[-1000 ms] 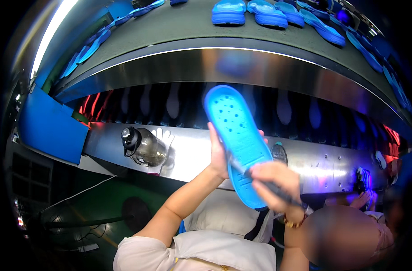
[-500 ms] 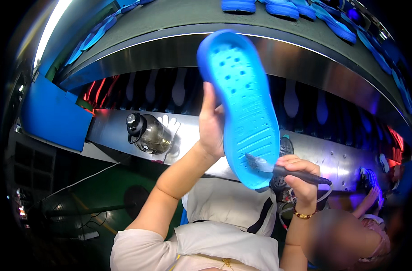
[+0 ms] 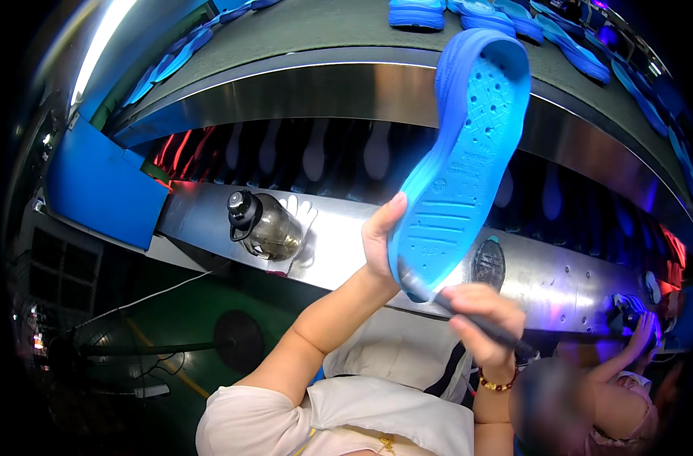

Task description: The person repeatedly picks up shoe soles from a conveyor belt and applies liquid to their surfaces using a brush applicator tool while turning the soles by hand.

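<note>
A blue panel (image 3: 103, 186) stands at far left, beside the metal worktop (image 3: 339, 228), where my dark-tinted bottle (image 3: 274, 228) sits next to a white glove (image 3: 304, 211). My left hand (image 3: 380, 239) grasps a blue shoe sole (image 3: 468, 178) near its lower end, thumb along the edge, the other fingers hidden behind it. The sole is held above the worktop, inner face toward me; half a second ago its top leaned left, and now it leans right. My right hand (image 3: 489, 311), blurred, clasps the dark handle of a brush (image 3: 487, 327). The bristles have shifted from the sole's inner face to its lower rim, which I judge brings the end edge under the brush; the blur hides whether they touch. Just beyond, a dark oval object (image 3: 488, 262) lies on the worktop; at far right, a co-worker's hand (image 3: 643, 333) shows in violet light.
</note>
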The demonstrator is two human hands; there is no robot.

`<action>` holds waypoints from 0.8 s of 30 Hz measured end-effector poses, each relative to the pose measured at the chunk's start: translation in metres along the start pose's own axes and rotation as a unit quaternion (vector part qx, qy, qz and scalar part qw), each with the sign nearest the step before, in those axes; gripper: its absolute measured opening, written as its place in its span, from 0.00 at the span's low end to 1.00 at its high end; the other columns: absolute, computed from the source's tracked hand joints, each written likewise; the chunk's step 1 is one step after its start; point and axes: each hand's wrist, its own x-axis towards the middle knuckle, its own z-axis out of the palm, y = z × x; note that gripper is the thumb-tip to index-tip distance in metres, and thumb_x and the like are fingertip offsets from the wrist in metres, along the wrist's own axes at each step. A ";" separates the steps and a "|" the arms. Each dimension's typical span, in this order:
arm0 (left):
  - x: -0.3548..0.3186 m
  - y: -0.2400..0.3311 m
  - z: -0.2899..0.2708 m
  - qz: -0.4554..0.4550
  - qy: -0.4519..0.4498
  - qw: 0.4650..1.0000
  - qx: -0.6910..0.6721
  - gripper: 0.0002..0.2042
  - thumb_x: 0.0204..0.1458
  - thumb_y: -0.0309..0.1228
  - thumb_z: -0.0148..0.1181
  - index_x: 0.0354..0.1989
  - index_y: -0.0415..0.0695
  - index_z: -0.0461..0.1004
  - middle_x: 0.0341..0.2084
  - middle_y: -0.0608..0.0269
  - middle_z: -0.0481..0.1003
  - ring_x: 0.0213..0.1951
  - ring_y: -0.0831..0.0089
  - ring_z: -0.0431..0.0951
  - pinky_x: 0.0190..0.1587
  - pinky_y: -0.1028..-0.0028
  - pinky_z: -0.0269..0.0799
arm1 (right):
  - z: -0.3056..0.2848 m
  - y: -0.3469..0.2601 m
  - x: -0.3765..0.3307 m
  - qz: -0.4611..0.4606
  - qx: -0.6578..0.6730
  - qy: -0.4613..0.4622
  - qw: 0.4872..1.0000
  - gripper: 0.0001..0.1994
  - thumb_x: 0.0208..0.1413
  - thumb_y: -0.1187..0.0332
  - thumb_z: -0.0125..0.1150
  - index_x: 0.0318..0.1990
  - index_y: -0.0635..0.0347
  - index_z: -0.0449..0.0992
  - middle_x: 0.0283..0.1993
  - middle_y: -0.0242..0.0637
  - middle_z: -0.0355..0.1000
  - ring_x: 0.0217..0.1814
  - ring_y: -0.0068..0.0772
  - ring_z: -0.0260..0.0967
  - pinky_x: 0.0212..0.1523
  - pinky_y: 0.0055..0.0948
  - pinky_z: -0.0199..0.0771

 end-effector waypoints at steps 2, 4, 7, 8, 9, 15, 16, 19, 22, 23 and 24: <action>0.002 0.002 0.001 -0.047 -0.006 0.997 -0.054 0.25 0.52 0.41 0.42 0.53 0.33 0.58 0.45 0.48 0.68 0.45 0.61 0.71 0.50 0.65 0.65 | -0.001 -0.015 0.007 -0.011 -0.007 -0.045 0.999 0.10 0.36 0.82 0.59 0.31 0.68 0.74 0.34 0.51 0.73 0.40 0.42 0.72 0.42 0.31 0.71; 0.006 0.002 -0.006 -0.034 -0.015 0.999 -0.038 0.27 0.53 0.44 0.40 0.51 0.32 0.61 0.46 0.45 0.68 0.46 0.57 0.71 0.51 0.62 0.64 | -0.015 -0.007 0.008 0.005 0.068 0.042 0.997 0.10 0.36 0.81 0.58 0.31 0.67 0.75 0.34 0.49 0.73 0.39 0.42 0.72 0.41 0.32 0.71; 0.009 0.008 -0.006 -0.068 -0.040 0.996 -0.039 0.26 0.53 0.43 0.39 0.52 0.31 0.61 0.46 0.44 0.68 0.46 0.57 0.71 0.52 0.62 0.64 | -0.024 -0.003 0.018 -0.019 -0.061 -0.028 0.998 0.10 0.35 0.81 0.59 0.30 0.67 0.75 0.33 0.49 0.73 0.37 0.42 0.72 0.40 0.32 0.71; 0.011 0.009 -0.006 -0.069 -0.039 0.996 -0.041 0.26 0.53 0.43 0.39 0.52 0.31 0.61 0.46 0.44 0.68 0.46 0.57 0.71 0.52 0.62 0.64 | -0.024 -0.010 0.021 -0.028 -0.068 -0.105 0.992 0.10 0.35 0.81 0.60 0.30 0.67 0.75 0.32 0.48 0.73 0.36 0.42 0.73 0.40 0.33 0.72; 0.013 0.010 -0.004 -0.083 -0.034 0.995 -0.033 0.26 0.53 0.43 0.39 0.52 0.31 0.61 0.46 0.44 0.68 0.46 0.57 0.71 0.52 0.62 0.64 | -0.025 -0.013 0.024 -0.039 -0.080 -0.112 0.990 0.10 0.34 0.81 0.62 0.30 0.67 0.75 0.32 0.47 0.74 0.36 0.41 0.73 0.40 0.32 0.72; 0.022 0.016 -0.003 -0.172 -0.005 0.982 -0.078 0.25 0.52 0.41 0.41 0.51 0.31 0.62 0.45 0.44 0.68 0.45 0.56 0.72 0.51 0.60 0.64 | -0.017 -0.016 0.021 -0.045 -0.093 -0.158 0.982 0.10 0.35 0.78 0.63 0.30 0.62 0.75 0.33 0.39 0.74 0.36 0.36 0.73 0.37 0.28 0.71; 0.023 0.016 -0.004 -0.171 -0.004 0.982 -0.078 0.25 0.52 0.41 0.41 0.51 0.31 0.62 0.45 0.44 0.68 0.45 0.56 0.72 0.51 0.60 0.64 | -0.011 -0.023 0.019 -0.062 -0.097 -0.210 0.971 0.10 0.35 0.77 0.63 0.30 0.61 0.75 0.34 0.37 0.75 0.36 0.35 0.73 0.36 0.27 0.71; 0.023 0.018 0.006 -0.239 0.138 0.960 0.055 0.23 0.49 0.40 0.49 0.47 0.32 0.65 0.40 0.48 0.71 0.38 0.63 0.74 0.45 0.66 0.68 | -0.023 -0.023 0.011 -0.075 -0.118 -0.167 0.976 0.10 0.35 0.77 0.63 0.30 0.59 0.75 0.34 0.36 0.75 0.35 0.35 0.73 0.33 0.26 0.70; 0.020 0.019 0.011 -0.344 0.147 0.918 0.129 0.23 0.48 0.39 0.51 0.47 0.32 0.65 0.40 0.49 0.70 0.39 0.65 0.72 0.45 0.69 0.66 | -0.039 -0.016 0.019 -0.037 -0.195 -0.156 0.968 0.10 0.37 0.78 0.62 0.31 0.59 0.76 0.35 0.36 0.75 0.29 0.30 0.72 0.28 0.24 0.68; 0.022 0.021 0.012 -0.396 0.128 0.886 0.206 0.23 0.47 0.38 0.52 0.48 0.34 0.66 0.42 0.49 0.69 0.42 0.66 0.69 0.47 0.71 0.63 | -0.039 -0.017 0.017 -0.022 -0.190 -0.203 0.960 0.10 0.37 0.78 0.62 0.32 0.59 0.76 0.35 0.36 0.75 0.29 0.30 0.72 0.27 0.23 0.67; 0.020 0.018 0.016 -0.393 0.100 0.879 0.249 0.23 0.47 0.39 0.52 0.48 0.35 0.66 0.44 0.48 0.67 0.44 0.65 0.68 0.47 0.70 0.62 | -0.039 -0.019 0.016 -0.006 -0.184 -0.249 0.951 0.10 0.37 0.78 0.62 0.32 0.59 0.76 0.36 0.37 0.75 0.28 0.30 0.72 0.26 0.22 0.67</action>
